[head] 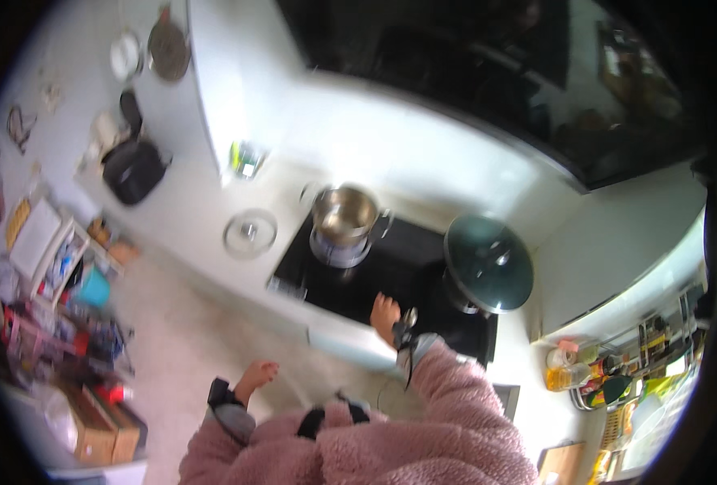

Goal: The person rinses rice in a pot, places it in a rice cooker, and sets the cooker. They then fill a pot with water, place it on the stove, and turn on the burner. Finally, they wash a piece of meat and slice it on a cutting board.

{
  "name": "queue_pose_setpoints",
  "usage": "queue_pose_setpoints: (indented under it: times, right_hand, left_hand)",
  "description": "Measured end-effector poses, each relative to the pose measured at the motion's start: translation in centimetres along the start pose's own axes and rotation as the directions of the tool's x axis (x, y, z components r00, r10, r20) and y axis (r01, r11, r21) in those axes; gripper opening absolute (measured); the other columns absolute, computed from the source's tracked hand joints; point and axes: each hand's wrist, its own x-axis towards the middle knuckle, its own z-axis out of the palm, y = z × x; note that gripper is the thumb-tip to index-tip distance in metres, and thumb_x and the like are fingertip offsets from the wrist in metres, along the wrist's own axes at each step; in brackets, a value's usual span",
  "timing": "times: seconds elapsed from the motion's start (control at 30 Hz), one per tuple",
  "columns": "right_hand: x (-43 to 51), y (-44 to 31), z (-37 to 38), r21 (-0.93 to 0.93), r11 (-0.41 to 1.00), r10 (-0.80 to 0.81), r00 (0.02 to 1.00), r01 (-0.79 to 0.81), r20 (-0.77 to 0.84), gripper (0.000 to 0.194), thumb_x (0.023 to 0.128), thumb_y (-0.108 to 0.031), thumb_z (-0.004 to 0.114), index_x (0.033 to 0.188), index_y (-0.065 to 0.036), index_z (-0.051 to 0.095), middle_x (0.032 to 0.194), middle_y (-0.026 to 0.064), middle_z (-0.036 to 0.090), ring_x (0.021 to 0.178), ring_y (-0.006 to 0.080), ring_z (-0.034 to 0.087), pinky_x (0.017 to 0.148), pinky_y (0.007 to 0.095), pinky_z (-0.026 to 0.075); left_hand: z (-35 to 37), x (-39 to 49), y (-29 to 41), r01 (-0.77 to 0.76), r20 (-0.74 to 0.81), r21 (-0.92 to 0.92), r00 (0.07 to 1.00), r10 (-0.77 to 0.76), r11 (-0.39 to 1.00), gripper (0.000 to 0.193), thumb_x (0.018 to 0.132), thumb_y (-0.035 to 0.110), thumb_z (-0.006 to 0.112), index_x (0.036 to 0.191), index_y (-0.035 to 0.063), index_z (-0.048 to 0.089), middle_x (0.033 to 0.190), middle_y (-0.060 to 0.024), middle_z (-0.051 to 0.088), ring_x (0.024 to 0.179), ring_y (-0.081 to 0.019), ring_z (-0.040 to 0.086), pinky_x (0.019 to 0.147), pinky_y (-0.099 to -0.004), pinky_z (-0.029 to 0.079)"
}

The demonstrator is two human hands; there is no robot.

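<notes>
My right hand (386,316) is above the front edge of the black cooktop (346,297), its fingers curled; whether it holds anything is unclear. A shiny metal piece shows beside its wrist strap. My left hand (260,374) hangs low over the floor with nothing visible in it. An uncovered steel pot (345,215) stands on the left burner. On the right burner sits a pan covered by a large dark glass lid (489,264). A small glass lid (250,233) lies on the counter left of the cooktop.
A black pot (134,173) stands on the counter's left end, near a green container (246,160). Bottles (567,377) and a rack stand at the right, with a cutting board (561,464) below. A range hood (455,79) hangs overhead. Cardboard boxes (94,433) are at lower left.
</notes>
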Motion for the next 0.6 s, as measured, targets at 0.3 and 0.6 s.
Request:
queue_pose_setpoints:
  times: [0.3,0.6]
  right_hand:
    - [-0.7,0.1,-1.3,-0.074,0.972,-0.218,0.973,0.224,0.076,0.035,0.077,-0.014,0.054,0.104,0.006,0.063,0.095,0.0107,0.055,0.079,0.0227,0.052,0.058,0.0329,0.040]
    - [0.0,0.4,-4.3,-0.013,0.958,-0.267,0.910,0.286,0.317,0.035,0.082,-0.016,0.053,0.111,0.002,0.062,0.103,0.0121,0.057,0.082,0.0247,0.052,0.065,0.0429,0.038]
  left_hand:
    - [-1.9,-12.2,54.4,-0.842,0.159,0.512,-0.103,0.982,-0.171,0.056,0.091,0.014,0.050,0.141,0.0039,0.028,0.147,-0.0130,0.027,0.138,-0.0252,0.022,0.110,-0.0354,0.021]
    - [10.6,-23.1,77.9,-0.113,0.238,0.895,-0.698,0.675,-0.431,0.071,0.094,0.047,0.039,0.143,0.0002,0.018,0.149,-0.0183,0.015,0.140,-0.0300,0.011,0.112,-0.0429,0.013]
